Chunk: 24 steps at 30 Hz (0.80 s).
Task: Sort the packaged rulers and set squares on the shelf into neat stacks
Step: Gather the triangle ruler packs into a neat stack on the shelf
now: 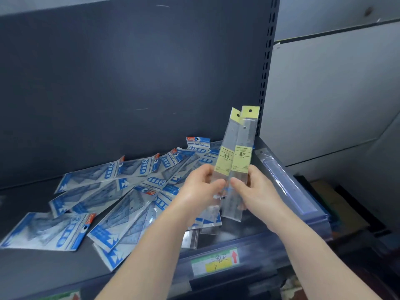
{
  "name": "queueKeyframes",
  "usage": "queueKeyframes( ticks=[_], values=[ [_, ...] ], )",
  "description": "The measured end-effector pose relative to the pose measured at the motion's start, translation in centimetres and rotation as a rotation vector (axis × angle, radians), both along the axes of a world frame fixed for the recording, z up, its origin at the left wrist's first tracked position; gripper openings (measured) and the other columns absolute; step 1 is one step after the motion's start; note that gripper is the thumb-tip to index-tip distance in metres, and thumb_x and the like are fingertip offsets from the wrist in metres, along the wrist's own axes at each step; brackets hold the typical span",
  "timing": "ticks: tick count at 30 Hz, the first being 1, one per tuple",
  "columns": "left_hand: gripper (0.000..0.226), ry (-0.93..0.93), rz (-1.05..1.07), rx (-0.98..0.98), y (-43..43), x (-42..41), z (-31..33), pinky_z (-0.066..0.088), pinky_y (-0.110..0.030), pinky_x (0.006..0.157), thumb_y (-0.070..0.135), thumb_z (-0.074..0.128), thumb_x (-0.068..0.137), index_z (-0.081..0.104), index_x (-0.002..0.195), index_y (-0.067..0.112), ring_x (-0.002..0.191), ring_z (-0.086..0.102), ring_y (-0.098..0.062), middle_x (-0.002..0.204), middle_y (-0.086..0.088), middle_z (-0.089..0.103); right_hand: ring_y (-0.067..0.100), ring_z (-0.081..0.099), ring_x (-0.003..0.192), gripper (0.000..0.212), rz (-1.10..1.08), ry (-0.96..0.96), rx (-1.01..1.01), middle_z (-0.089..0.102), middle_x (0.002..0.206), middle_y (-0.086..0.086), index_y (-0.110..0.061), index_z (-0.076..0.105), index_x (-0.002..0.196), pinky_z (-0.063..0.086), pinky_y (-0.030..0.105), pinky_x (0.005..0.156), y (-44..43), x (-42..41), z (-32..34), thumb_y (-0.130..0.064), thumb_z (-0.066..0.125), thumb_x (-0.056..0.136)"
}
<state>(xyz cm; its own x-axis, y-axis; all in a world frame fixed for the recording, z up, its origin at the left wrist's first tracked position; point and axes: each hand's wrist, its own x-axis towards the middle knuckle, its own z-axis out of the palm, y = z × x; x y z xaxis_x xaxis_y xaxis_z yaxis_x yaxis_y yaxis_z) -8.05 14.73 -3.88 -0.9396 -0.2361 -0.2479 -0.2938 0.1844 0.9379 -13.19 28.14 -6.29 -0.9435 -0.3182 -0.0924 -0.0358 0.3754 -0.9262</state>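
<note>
Two clear packaged rulers with yellow labels stand almost upright above the shelf. My left hand (202, 187) pinches the left ruler (227, 148) near its lower half. The right ruler (243, 146) is gripped by my right hand (255, 189), and the two packs overlap along their edges. Several blue-and-white set square packs (112, 202) lie scattered and overlapping across the dark shelf (32, 273), left of and under my hands.
The shelf's dark back panel (129, 72) rises behind. A slotted upright post (267, 61) bounds the right side. Another clear ruler pack (283, 180) lies along the shelf's right edge. A price label strip (216, 262) with a red arrow runs on the front rail.
</note>
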Motion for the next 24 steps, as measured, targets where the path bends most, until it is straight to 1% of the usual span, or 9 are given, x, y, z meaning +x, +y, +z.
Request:
queueKeyframes(
  ticks=[3, 6, 8, 12, 14, 17, 19, 21, 24],
  values=[
    [0.012, 0.0, 0.046, -0.016, 0.4, -0.4, -0.2, 0.057, -0.039, 0.078, 0.011, 0.054, 0.095, 0.06, 0.105, 0.011, 0.09, 0.066, -0.02, 0.105, -0.008, 0.07, 0.022, 0.06, 0.104, 0.025, 0.04, 0.06, 0.077, 0.062, 0.117, -0.004, -0.026, 0.056, 0.117, 0.052, 0.049, 0.087, -0.3, 0.1, -0.3, -0.029, 0.04, 0.098],
    [0.015, -0.025, 0.063, 0.026, 1.1, -0.5, -0.5, 0.056, -0.05, 0.083, 0.017, 0.061, 0.093, 0.06, 0.105, 0.008, 0.089, 0.065, -0.025, 0.107, -0.017, 0.068, 0.026, 0.056, 0.109, 0.029, 0.066, 0.139, 0.185, 0.061, 0.117, 0.007, -0.016, 0.058, 0.116, 0.044, 0.043, 0.094, -0.8, 0.0, -0.8, -0.024, 0.036, 0.1],
    [0.018, -0.002, 0.088, 0.07, 1.5, -0.6, -0.8, 0.058, -0.051, 0.082, 0.017, 0.066, 0.091, 0.062, 0.108, 0.012, 0.091, 0.068, -0.024, 0.106, -0.012, 0.07, 0.027, 0.055, 0.108, 0.031, 0.113, 0.17, 0.245, 0.061, 0.114, 0.009, -0.017, 0.06, 0.116, 0.044, 0.04, 0.093, -0.8, 0.1, -0.9, -0.026, 0.034, 0.101],
    [0.02, 0.041, 0.234, 0.047, 0.5, -1.0, -0.7, 0.058, -0.032, 0.058, 0.008, 0.057, 0.095, 0.058, 0.114, 0.013, 0.088, 0.068, -0.021, 0.109, -0.005, 0.068, 0.026, 0.051, 0.117, 0.037, 0.1, 0.333, 0.571, 0.052, 0.125, 0.004, -0.022, 0.053, 0.129, 0.044, 0.037, 0.092, 0.6, -1.5, -0.8, -0.032, 0.031, 0.102],
    [0.023, 0.022, 0.257, 0.027, -0.3, -1.1, -0.6, 0.055, -0.026, 0.054, 0.008, 0.054, 0.096, 0.057, 0.118, 0.015, 0.093, 0.068, -0.023, 0.112, -0.002, 0.066, 0.025, 0.046, 0.124, 0.037, 0.096, 0.455, 0.719, 0.048, 0.136, -0.001, -0.021, 0.049, 0.133, 0.044, 0.036, 0.09, 1.0, -3.2, -0.8, -0.03, 0.035, 0.1],
    [0.025, 0.009, 0.236, -0.018, -0.6, -1.0, -0.5, 0.055, -0.024, 0.054, 0.009, 0.054, 0.097, 0.055, 0.121, 0.016, 0.097, 0.066, -0.023, 0.116, 0.0, 0.064, 0.023, 0.037, 0.133, 0.039, 0.262, 0.446, 0.83, 0.043, 0.144, -0.003, -0.019, 0.045, 0.135, 0.041, 0.036, 0.094, 0.8, -4.6, -1.3, -0.027, 0.037, 0.098],
    [0.026, 0.011, 0.217, -0.034, -0.5, -1.1, -0.6, 0.058, -0.027, 0.057, 0.01, 0.054, 0.097, 0.055, 0.122, 0.017, 0.098, 0.066, -0.023, 0.117, 0.0, 0.064, 0.024, 0.042, 0.128, 0.033, 0.304, 0.467, 0.984, 0.052, 0.133, 0.0, -0.017, 0.053, 0.124, 0.041, 0.035, 0.088, 0.9, -4.0, -0.9, -0.031, 0.037, 0.098],
    [0.027, 0.004, 0.204, -0.047, -0.6, -1.4, -0.8, 0.061, -0.034, 0.064, 0.01, 0.054, 0.097, 0.056, 0.123, 0.017, 0.097, 0.067, -0.022, 0.118, 0.0, 0.065, 0.026, 0.053, 0.111, 0.03, 0.3, 0.525, 1.122, 0.062, 0.11, 0.003, -0.018, 0.06, 0.101, 0.036, 0.034, 0.079, 1.7, -2.6, -0.1, -0.038, 0.037, 0.099],
    [0.026, -0.011, 0.189, -0.05, -0.5, -2.0, -1.1, 0.062, -0.042, 0.071, 0.012, 0.056, 0.096, 0.056, 0.122, 0.019, 0.098, 0.067, -0.022, 0.118, 0.001, 0.065, 0.026, 0.057, 0.092, 0.03, 0.183, 0.518, 1.143, 0.065, 0.089, 0.002, -0.02, 0.059, 0.083, 0.033, 0.03, 0.073, 3.2, -1.5, 0.8, -0.045, 0.048, 0.094]
  ],
)
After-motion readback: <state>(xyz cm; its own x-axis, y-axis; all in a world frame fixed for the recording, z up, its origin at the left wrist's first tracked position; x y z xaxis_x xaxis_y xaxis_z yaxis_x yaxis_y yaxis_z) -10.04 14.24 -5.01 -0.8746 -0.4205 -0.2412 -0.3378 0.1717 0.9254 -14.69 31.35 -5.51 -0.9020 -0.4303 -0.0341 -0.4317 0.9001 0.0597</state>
